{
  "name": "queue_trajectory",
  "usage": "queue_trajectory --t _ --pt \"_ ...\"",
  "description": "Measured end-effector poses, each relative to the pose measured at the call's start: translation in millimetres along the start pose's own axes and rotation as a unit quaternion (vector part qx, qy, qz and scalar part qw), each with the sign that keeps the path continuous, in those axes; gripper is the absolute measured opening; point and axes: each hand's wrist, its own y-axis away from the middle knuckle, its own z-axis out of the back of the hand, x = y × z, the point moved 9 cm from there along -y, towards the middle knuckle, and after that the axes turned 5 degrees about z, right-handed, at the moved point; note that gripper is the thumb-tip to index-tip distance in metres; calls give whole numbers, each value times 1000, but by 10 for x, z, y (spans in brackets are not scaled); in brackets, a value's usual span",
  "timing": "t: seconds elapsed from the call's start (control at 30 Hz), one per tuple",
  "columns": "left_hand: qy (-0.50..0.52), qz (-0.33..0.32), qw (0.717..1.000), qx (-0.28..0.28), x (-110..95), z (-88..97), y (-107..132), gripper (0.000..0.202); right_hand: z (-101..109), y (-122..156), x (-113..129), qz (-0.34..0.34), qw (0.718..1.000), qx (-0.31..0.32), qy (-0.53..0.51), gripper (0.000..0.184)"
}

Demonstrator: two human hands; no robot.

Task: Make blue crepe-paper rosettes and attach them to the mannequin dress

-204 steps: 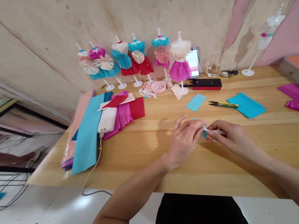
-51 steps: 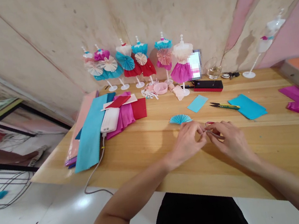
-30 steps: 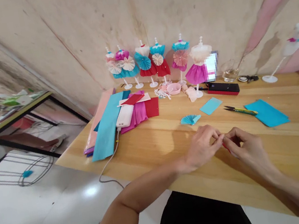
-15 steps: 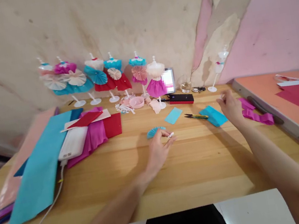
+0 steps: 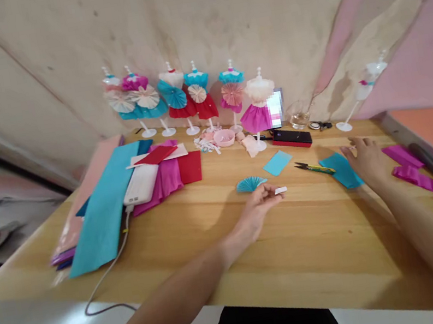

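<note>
My left hand (image 5: 254, 214) is closed in a pinch over the middle of the table. A small white strip (image 5: 281, 190) sticks out at its fingertips. Just behind its knuckles spreads a blue pleated paper fan (image 5: 250, 183), whose lower end is hidden by the fingers. My right hand (image 5: 367, 161) hovers at the right edge of a folded blue paper piece (image 5: 342, 171), fingers bent and apart. A tiny pale bit shows near its thumb, too small to name. Thread snips (image 5: 315, 167) lie with their handle against the folded paper. A flat blue rectangle (image 5: 278, 162) lies behind the fan.
Small dress forms (image 5: 199, 95) in paper outfits line the wall, one more (image 5: 369, 81) at right. Ahead are a pink bowl (image 5: 224, 138), a black-and-red box (image 5: 291, 138) and a glass (image 5: 299, 116). Coloured sheets (image 5: 103, 208) and a cabled power bank (image 5: 141, 184) lie left, magenta ribbon (image 5: 431, 178) right.
The view has turned left, so things sit further right. My right hand's fingers have spread from a pinch. My left hand still holds the fan and white strip.
</note>
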Motion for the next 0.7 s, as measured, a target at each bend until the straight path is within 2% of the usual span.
queue_trajectory --t 0.1,0.17,0.2,0.23,0.3,0.43,0.6,0.7 --pt "-18 7 1000 10 28 -33 12 19 -81 326 825 70 987 73 -125 43" --pt "-67 -22 997 13 -10 -67 39 17 -230 649 1374 88 929 198 -301 38" --pt "-92 -41 995 19 -37 -96 59 16 -256 791 1560 80 905 234 -345 37" --pt "-114 -59 991 29 -61 -131 83 14 -257 897 1662 61 895 245 -367 37" --pt "-149 -83 984 59 -86 -214 136 14 -234 1028 1695 17 898 234 -372 35" --pt "-186 -91 974 98 -83 -324 232 21 -152 1110 1531 -33 920 180 -345 33" --pt "-202 -105 967 113 -128 -392 300 21 -153 1211 1526 -46 892 220 -393 35" --pt "-209 -109 967 101 -158 -376 297 20 -168 1238 1497 -59 871 223 -433 36"
